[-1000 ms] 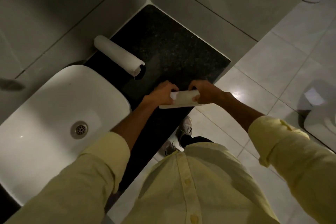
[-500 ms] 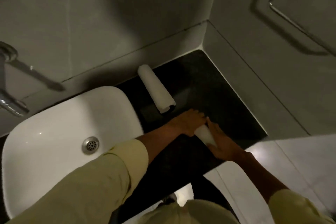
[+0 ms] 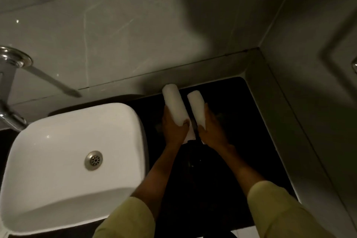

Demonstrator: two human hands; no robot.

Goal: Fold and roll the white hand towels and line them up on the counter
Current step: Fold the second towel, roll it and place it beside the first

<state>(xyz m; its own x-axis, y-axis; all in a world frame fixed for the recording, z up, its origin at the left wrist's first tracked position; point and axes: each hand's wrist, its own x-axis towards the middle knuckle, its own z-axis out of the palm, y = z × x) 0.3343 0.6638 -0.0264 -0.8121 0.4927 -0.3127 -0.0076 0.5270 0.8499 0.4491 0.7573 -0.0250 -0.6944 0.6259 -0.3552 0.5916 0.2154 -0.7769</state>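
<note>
Two rolled towels lie side by side near the tabletop's [image 3: 241, 121] back edge. Left hand [image 3: 174, 129] fingers grip the left roll [image 3: 174, 105]; right hand [image 3: 211, 131] fingers grip the right roll [image 3: 197, 107]. Risk: loose tail ends under the palms may unroll on release, and uneven pushing may skew the line-up.

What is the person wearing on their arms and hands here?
Both arms wear loose, pale yellow-green shirt sleeves, pushed or rolled up near the elbow: the left sleeve and the right sleeve. The forearms below are uncovered. The left hand and right hand are bare, with no gloves; no watch or ring is visible in this dim light.
</note>
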